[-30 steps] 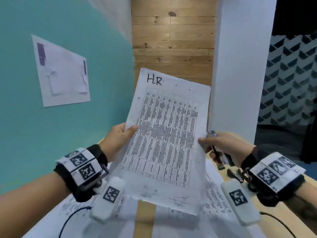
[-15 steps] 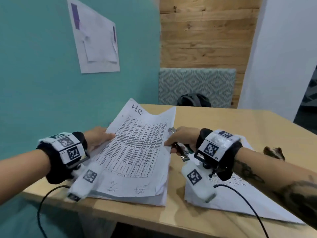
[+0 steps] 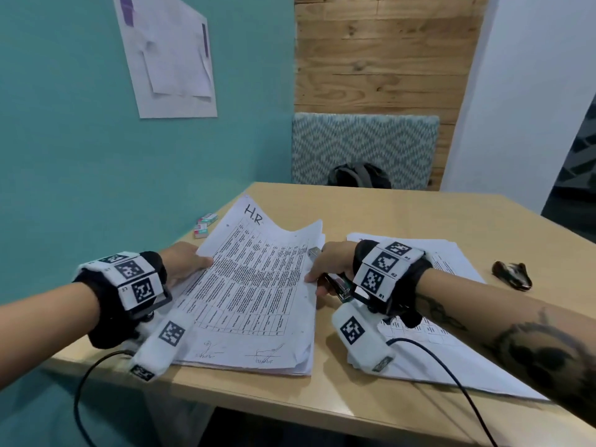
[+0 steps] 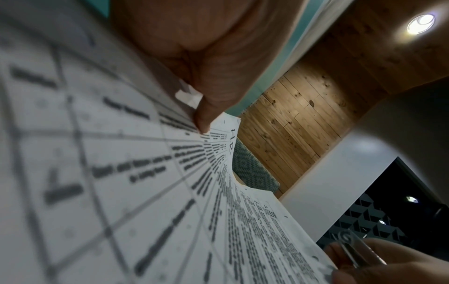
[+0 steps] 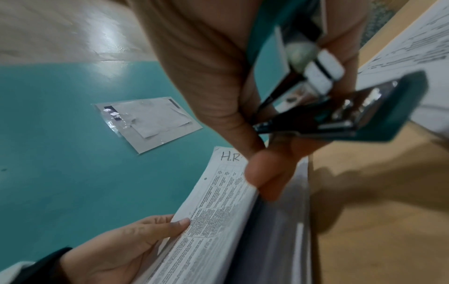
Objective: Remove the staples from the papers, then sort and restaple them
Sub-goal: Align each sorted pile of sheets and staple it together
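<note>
A printed sheet marked "H.R" [image 3: 254, 285] lies bowed on top of a paper stack [image 3: 290, 366] at the table's near left. My left hand [image 3: 187, 262] pinches the sheet's left edge, thumb on top; the left wrist view shows that thumb [image 4: 206, 109] on the sheet [image 4: 170, 192]. My right hand [image 3: 329, 266] grips a teal stapler [image 3: 338, 283] and also pinches the sheet's right edge. In the right wrist view the stapler [image 5: 364, 115] sits in the palm, above the sheet [image 5: 218, 211]. A second stack of papers [image 3: 458, 266] lies under my right forearm.
A black staple remover [image 3: 511, 275] lies on the wooden table [image 3: 419, 214] at the right. Two small staple boxes [image 3: 204, 222] sit by the teal wall. A dark backpack [image 3: 358, 175] rests on a patterned seat beyond the far edge. Cables hang from both wrists.
The H.R sheet, held up in the air a second ago, has come down onto the left stack. Both hands kept their hold on its edges and sank with it.
</note>
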